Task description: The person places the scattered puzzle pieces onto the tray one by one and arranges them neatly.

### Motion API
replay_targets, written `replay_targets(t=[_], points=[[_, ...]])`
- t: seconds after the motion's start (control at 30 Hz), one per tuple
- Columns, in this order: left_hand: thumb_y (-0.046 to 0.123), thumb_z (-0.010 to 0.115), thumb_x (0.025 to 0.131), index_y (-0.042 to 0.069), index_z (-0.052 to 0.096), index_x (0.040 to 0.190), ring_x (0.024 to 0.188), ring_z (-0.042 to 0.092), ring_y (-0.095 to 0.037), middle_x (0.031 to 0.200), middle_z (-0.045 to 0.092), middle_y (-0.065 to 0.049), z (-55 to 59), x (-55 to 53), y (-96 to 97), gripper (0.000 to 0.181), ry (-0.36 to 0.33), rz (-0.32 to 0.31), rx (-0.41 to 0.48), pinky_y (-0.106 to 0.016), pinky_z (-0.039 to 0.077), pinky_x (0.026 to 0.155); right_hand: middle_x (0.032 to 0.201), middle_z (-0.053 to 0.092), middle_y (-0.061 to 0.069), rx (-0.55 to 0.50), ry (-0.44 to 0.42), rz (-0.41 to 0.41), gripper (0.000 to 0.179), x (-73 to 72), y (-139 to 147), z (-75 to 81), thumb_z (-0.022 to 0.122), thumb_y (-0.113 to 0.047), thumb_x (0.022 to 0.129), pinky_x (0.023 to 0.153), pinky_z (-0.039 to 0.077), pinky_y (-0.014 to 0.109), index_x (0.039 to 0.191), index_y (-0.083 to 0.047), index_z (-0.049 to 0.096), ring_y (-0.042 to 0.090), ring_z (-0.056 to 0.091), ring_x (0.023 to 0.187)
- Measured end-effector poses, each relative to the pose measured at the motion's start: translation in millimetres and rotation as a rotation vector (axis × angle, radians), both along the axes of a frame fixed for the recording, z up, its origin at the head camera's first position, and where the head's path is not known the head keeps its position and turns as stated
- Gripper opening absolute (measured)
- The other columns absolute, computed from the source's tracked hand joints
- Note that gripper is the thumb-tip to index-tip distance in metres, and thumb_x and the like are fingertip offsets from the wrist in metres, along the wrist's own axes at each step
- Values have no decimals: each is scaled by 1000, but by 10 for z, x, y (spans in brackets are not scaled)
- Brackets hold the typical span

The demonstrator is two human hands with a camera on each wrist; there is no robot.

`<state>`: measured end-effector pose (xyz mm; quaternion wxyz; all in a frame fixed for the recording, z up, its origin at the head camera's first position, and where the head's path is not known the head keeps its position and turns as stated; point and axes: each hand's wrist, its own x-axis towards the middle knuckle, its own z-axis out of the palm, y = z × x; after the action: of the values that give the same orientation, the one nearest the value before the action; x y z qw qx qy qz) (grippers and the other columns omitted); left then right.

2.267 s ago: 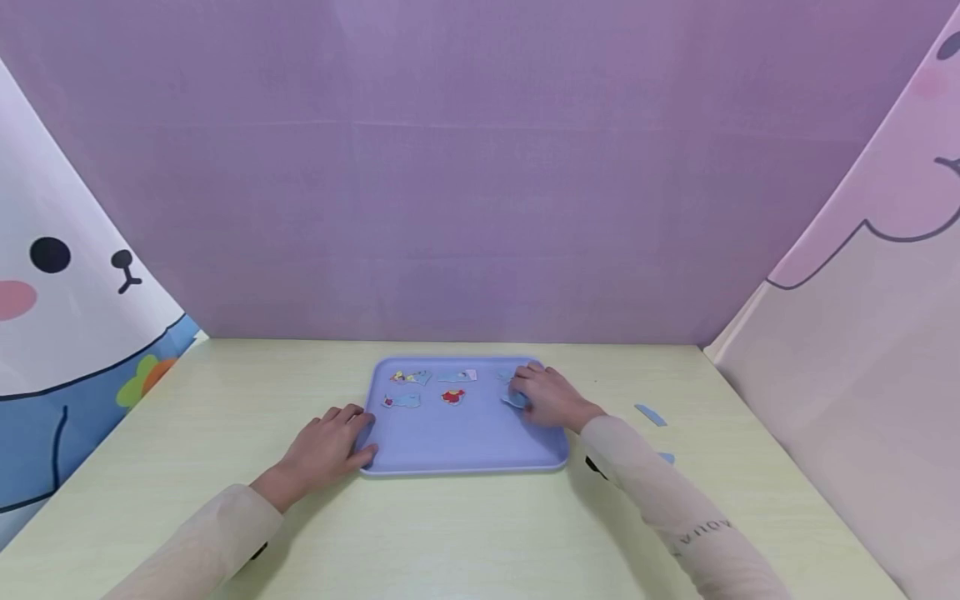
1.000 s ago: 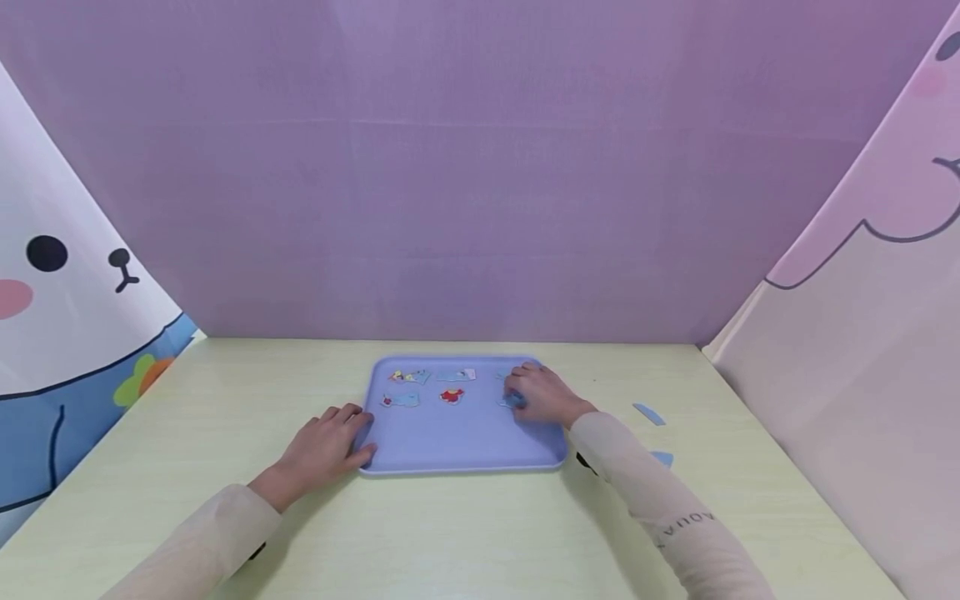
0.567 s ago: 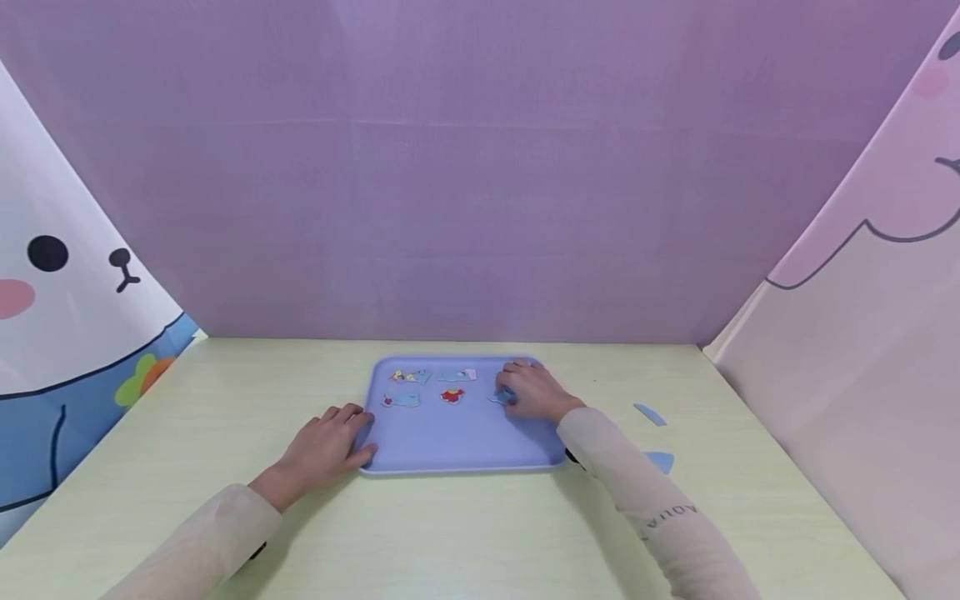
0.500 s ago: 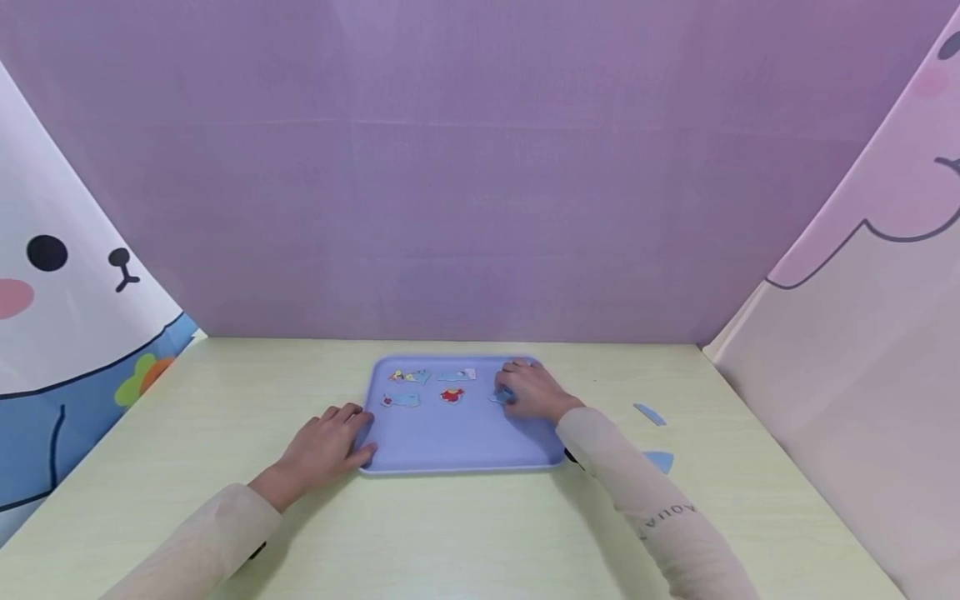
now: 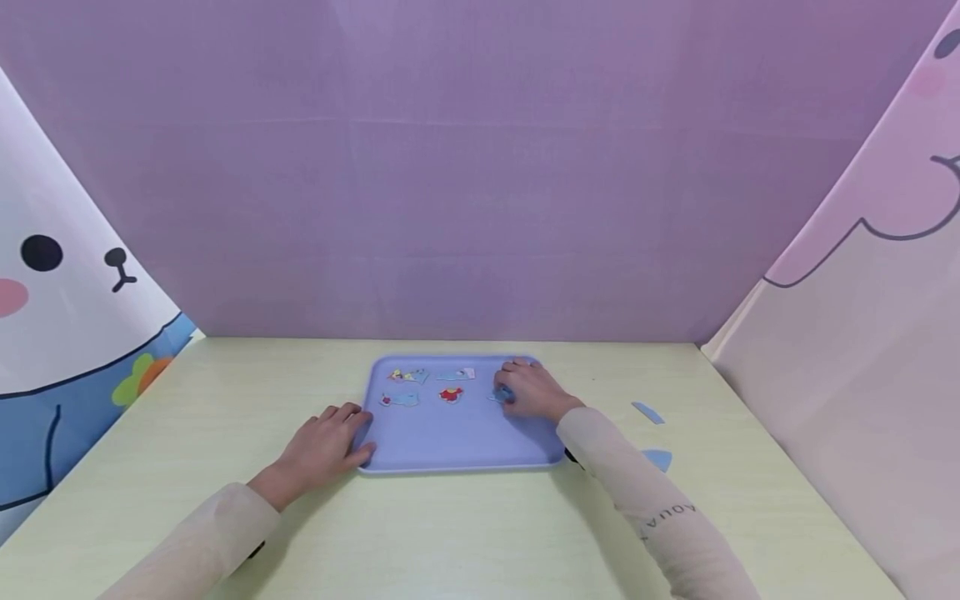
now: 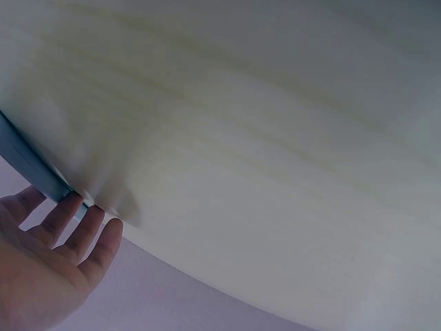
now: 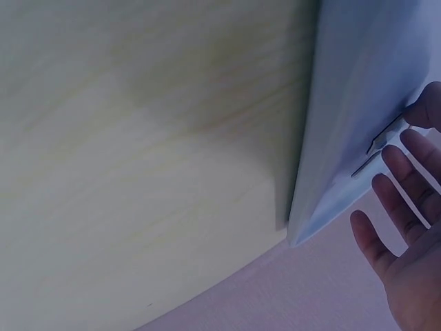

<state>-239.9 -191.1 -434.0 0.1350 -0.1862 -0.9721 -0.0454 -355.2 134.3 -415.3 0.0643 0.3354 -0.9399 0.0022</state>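
A lilac tray (image 5: 450, 442) lies on the table. My left hand (image 5: 321, 454) rests at its left rim, fingers spread and relaxed; in the left wrist view, the fingertips (image 6: 114, 231) touch the rim. My right hand (image 5: 531, 390) reaches over the tray's right part and pinches a small light blue puzzle piece (image 5: 501, 396) between thumb and fingers, low over the tray. In the right wrist view, another thin piece (image 7: 366, 164) lies beside the pinched one. Several printed flat pieces lie in the tray's left half, among them a red one (image 5: 451, 395) and a yellow-and-blue one (image 5: 408, 376).
Two plain blue pieces lie on the pale wooden table (image 5: 465, 533) right of the tray: a narrow one (image 5: 648, 412) and a wider one (image 5: 657, 459) by the right sleeve. A purple cloth backdrop (image 5: 450, 208) stands behind the table, with printed cloths at both sides.
My right hand has shifted a little left over the tray with the blue piece, then stayed nearly still. More of the wider blue piece on the table shows. My left hand has kept its place.
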Motion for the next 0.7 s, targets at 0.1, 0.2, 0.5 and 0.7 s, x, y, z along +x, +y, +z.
replay_targets(t=[0.1,0.2,0.5,0.7], points=[[39,63,82,4,60,114,99,56,-31,114,58,-14,7,2,1,48,3,-3,1,-46,50,73,100,62,-3,-20,3,11,23,9,18,6,70,-25,74,91,43,44,95,-17,65,19,53,103],[38,63,82,3,60,113,99,56,-31,114,58,-14,14,6,2,48,4,-8,4,-46,50,72,97,61,-3,-28,10,21,23,20,44,12,69,-26,74,90,43,43,94,-16,65,19,53,101],[38,63,82,3,60,113,98,56,-31,113,58,-14,1,4,3,47,2,-9,12,-46,50,71,104,63,0,-39,16,0,28,79,182,60,69,-28,76,82,46,42,100,-13,65,19,53,99],[38,63,81,4,60,113,99,56,-31,113,58,-14,-27,-14,-12,47,8,-8,7,-46,50,71,106,63,1,-47,10,-31,28,125,327,98,68,-27,77,84,46,44,100,-13,65,19,52,98]])
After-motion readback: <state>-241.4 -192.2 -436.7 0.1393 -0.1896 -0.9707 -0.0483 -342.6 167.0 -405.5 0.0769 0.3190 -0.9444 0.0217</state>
